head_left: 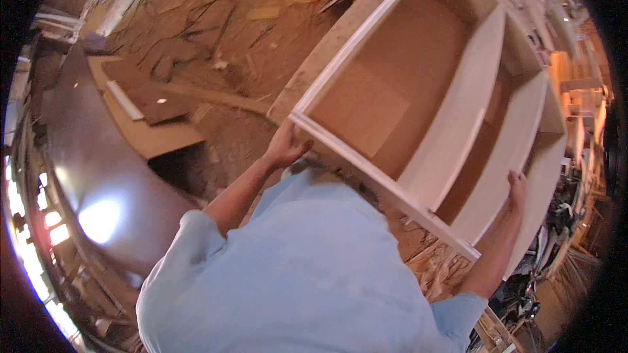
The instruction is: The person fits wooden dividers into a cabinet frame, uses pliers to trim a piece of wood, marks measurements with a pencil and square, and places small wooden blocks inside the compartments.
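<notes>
A pale wooden shelf unit (451, 104) with a brown back panel lies tilted in front of me, its compartments facing up. My left hand (288, 147) is closed at its near left corner, with some of the fingers hidden by the frame. Farther right, my right hand (517, 189) is curled over the edge of one of the long boards, the forearm crossing the unit's near right end. Several boards run lengthwise inside, parting a wide compartment on the left from narrower ones on the right.
Under the unit's left side runs a wooden support (288, 101). Brown board offcuts (147, 95) and cords lie on the dirt floor to the left. A large glossy brown sheet (98, 157) curves along the left. Wood shavings (435, 268) and dark clutter (543, 242) lie at the right.
</notes>
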Demonstrator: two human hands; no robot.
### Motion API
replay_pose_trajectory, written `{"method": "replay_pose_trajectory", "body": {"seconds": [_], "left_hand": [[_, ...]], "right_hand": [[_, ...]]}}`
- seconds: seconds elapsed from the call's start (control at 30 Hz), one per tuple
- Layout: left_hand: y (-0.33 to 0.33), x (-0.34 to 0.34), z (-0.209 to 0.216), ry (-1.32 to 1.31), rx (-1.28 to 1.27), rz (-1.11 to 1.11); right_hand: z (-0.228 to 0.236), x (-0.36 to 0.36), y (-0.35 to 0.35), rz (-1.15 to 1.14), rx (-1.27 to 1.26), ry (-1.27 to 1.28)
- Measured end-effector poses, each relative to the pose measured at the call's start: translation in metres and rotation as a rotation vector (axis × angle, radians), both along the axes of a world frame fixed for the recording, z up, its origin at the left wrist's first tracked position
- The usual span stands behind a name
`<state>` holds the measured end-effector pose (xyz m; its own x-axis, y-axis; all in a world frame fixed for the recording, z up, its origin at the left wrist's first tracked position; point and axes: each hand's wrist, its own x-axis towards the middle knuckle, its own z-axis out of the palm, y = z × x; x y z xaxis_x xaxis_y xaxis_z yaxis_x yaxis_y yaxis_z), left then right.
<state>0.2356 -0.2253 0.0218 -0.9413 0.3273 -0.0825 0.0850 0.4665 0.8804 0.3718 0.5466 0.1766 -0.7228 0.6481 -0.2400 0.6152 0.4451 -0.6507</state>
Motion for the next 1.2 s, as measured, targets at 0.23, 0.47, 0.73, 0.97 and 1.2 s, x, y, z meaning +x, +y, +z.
{"method": "replay_pose_trajectory", "body": {"seconds": [0.23,0.47,0.73,0.97,1.2], "left_hand": [[0.056,0.027,0.006,0.173,0.452,0.452],[0.083,0.007,0.145,-0.320,0.746,0.662],[0.072,-0.003,0.111,-0.167,0.741,0.623],[0.083,-0.002,0.118,-0.293,0.766,0.681],[0.079,0.000,0.122,-0.316,0.841,0.651]], "right_hand": [[0.003,-0.080,-0.019,-0.072,0.099,0.008],[0.035,-0.109,-0.047,-0.075,0.116,0.031],[0.067,-0.138,-0.121,0.048,0.265,-0.004],[0.030,-0.122,-0.091,-0.090,0.370,-0.028],[0.024,-0.106,-0.052,-0.116,0.457,-0.135]]}}
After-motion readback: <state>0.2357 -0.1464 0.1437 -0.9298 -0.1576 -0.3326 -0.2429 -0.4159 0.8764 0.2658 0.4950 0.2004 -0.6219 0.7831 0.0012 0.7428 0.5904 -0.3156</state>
